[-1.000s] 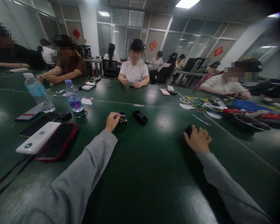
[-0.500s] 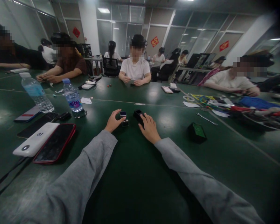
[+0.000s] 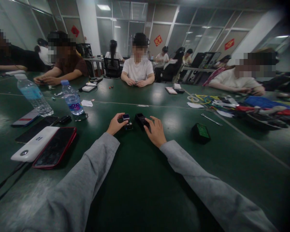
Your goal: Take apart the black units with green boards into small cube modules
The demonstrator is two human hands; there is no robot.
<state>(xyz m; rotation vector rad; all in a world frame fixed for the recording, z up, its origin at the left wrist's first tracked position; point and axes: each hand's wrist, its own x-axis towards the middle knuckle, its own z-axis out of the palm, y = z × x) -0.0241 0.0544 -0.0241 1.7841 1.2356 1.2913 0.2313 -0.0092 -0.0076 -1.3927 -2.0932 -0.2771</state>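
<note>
My left hand [image 3: 116,124] pinches a small block with a dark screen-like face and pale edges [image 3: 126,117] between thumb and fingers, just above the table. Right below that block is another small dark part with shiny bits [image 3: 129,126]; whether the two are joined I cannot tell. To the right lies an open black plastic case [image 3: 140,120], its hollow side facing up. My right hand [image 3: 156,131] rests at the near right end of this case, fingers spread, with thumb and index finger touching its edge. A black box with a green circuit board [image 3: 201,132] sits farther right.
On the left are a red-cased phone [image 3: 55,147], a white power bank [image 3: 35,145], other dark devices and two water bottles [image 3: 72,100]. A wrench [image 3: 211,119] and a heap of cables [image 3: 207,100] lie right. Several people sit around the green table [image 3: 140,180].
My right hand's fingers have drawn back and spread, so more of the black case shows. My left hand keeps its pinch on the small block. The whole view has shifted slightly.
</note>
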